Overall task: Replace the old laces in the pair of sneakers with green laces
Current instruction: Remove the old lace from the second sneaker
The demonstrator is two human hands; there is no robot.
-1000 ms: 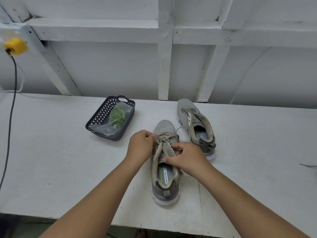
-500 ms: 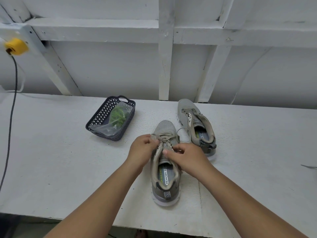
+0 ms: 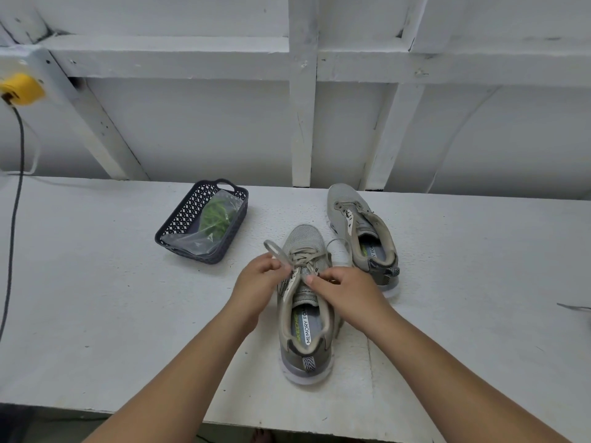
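The left hand pinches a loop of the old lace, a flat beige strand that arcs up and to the far left off the near sneaker. The right hand closes its fingertips on the same lace at the upper eyelets, thumb pressed to the shoe's tongue. That shoe, grey-beige mesh with a pale sole, lies toe away, its insole printed with lettering.

Both hands work over a white tabletop with a rough, pebbled paint finish; its near edge runs below the forearms. Behind it stands a white wall of painted wooden framing, with upright posts, a cross rail and a diagonal brace.

There are two sneakers: the second sneaker sits just to the far right, partly unlaced. One dark woven plastic basket, rectangular with a handle cutout, sits to the far left and holds one clear plastic bag containing the green laces.

At the far left a yellow plug is fixed to the frame, a dark cable hanging from it.
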